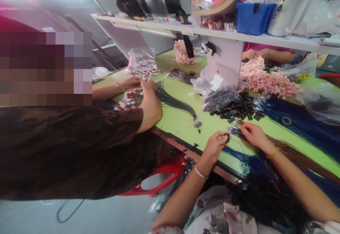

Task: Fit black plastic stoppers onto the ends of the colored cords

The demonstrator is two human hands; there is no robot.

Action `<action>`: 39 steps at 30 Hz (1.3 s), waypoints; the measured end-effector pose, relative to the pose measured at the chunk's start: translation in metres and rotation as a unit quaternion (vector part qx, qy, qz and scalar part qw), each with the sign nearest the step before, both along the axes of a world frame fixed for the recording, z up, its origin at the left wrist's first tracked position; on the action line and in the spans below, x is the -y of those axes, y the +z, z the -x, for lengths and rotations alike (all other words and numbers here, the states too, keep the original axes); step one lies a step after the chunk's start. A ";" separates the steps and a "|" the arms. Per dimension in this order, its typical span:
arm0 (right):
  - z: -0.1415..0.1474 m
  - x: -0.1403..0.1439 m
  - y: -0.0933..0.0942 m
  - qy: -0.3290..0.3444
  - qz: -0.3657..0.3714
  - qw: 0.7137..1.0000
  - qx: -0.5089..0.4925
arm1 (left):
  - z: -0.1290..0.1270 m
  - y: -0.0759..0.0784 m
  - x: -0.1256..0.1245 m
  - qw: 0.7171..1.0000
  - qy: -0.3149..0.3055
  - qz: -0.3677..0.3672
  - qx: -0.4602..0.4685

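My left hand (214, 145) pinches a small black connector housing (226, 137) over the table's near edge. A thin dark wire runs from it towards the blue wires (239, 156) below. My right hand (253, 135) is closed at the tip end of a bundle of brown wires (287, 146); its fingertips hide what lies between them, perhaps one wire. Silvery wire ends (235, 123) fan out just left of these fingers. Beyond them lies a heap of black connector housings (239, 106), beside a clear plastic bag (221, 94) of similar dark pieces.
A co-worker's hands (148, 85) handle red-and-white connectors (130, 99) at left. Another person's hands (261, 53) work behind pink-and-white connectors (268, 78). A tied grey wire bundle (176, 101) lies mid-table, blue wires (300, 117) at right. The shelf (164, 23) holds a blue bin (253, 18) and white mug (288, 11).
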State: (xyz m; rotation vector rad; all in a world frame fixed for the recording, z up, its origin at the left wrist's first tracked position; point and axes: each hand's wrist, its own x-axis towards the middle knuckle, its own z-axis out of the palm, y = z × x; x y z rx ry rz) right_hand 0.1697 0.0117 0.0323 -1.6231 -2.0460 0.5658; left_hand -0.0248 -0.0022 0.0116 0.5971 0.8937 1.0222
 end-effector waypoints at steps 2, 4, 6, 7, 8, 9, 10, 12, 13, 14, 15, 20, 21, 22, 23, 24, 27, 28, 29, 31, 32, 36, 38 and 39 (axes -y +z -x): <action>-0.011 -0.009 -0.002 -0.037 0.021 0.994 0.097 | 0.000 0.001 -0.003 1.000 -0.006 0.001 0.007; -0.017 -0.013 -0.005 -0.033 0.046 0.987 0.150 | -0.004 0.002 -0.005 1.000 -0.012 0.002 0.021; -0.018 -0.013 -0.008 -0.018 0.051 0.984 0.167 | -0.010 0.001 -0.005 0.999 -0.016 0.003 0.040; -0.018 -0.012 -0.008 -0.016 0.044 0.984 0.174 | -0.013 0.000 -0.006 0.999 -0.017 0.005 0.049; -0.017 -0.011 -0.007 -0.015 0.032 0.982 0.183 | -0.016 -0.002 -0.006 0.998 -0.019 0.009 0.057; -0.017 -0.009 -0.006 -0.015 0.018 0.981 0.191 | -0.018 -0.004 -0.006 0.998 -0.019 0.013 0.064; -0.017 -0.008 -0.005 -0.017 0.005 0.981 0.195 | -0.020 -0.006 -0.007 0.997 -0.019 0.018 0.070; -0.017 -0.007 -0.002 -0.022 -0.006 0.985 0.173 | -0.021 -0.010 -0.007 0.996 -0.014 0.020 0.081; -0.016 -0.007 0.000 -0.020 -0.002 0.989 0.143 | -0.021 -0.011 -0.007 0.996 -0.010 0.020 0.085; -0.014 -0.007 0.001 -0.014 0.003 0.995 0.102 | -0.020 -0.013 -0.008 0.996 -0.006 0.019 0.088; -0.012 -0.008 0.002 -0.004 0.009 0.998 0.055 | -0.020 -0.014 -0.008 0.996 -0.003 0.018 0.092; 0.012 -0.013 0.009 0.045 0.022 0.985 -0.168 | -0.018 -0.015 -0.008 0.994 0.003 0.022 0.111; 0.017 -0.013 0.010 0.051 0.028 0.978 -0.200 | -0.018 -0.015 -0.008 0.993 0.006 0.022 0.114; 0.021 -0.013 0.011 0.055 0.032 0.972 -0.225 | -0.018 -0.016 -0.008 0.993 0.008 0.023 0.116; 0.024 -0.011 0.011 0.057 0.033 0.969 -0.240 | -0.017 -0.016 -0.007 0.993 0.009 0.024 0.118; 0.025 -0.009 0.011 0.054 0.030 0.968 -0.244 | -0.017 -0.017 -0.007 0.992 0.008 0.026 0.120; 0.026 -0.001 0.007 0.039 0.007 0.977 -0.208 | -0.016 -0.017 -0.008 0.992 0.004 0.032 0.125; 0.025 0.003 0.006 0.036 -0.005 0.981 -0.189 | -0.016 -0.017 -0.008 0.991 0.003 0.034 0.127; 0.024 0.006 0.004 0.036 -0.016 0.985 -0.170 | -0.016 -0.017 -0.008 0.991 0.001 0.036 0.129; 0.023 0.011 0.002 0.038 -0.038 0.989 -0.140 | -0.016 -0.017 -0.008 0.990 -0.005 0.038 0.132; 0.022 0.013 0.001 0.040 -0.047 0.990 -0.128 | -0.016 -0.017 -0.008 0.990 -0.008 0.039 0.133; 0.023 0.015 -0.001 0.048 -0.072 0.992 -0.089 | -0.016 -0.017 -0.008 0.990 -0.013 0.038 0.132; 0.024 0.015 -0.002 0.047 -0.085 0.993 -0.071 | -0.016 -0.017 -0.008 0.991 -0.015 0.037 0.130; 0.024 0.015 -0.002 0.045 -0.090 0.993 -0.064 | -0.015 -0.017 -0.008 0.991 -0.016 0.036 0.129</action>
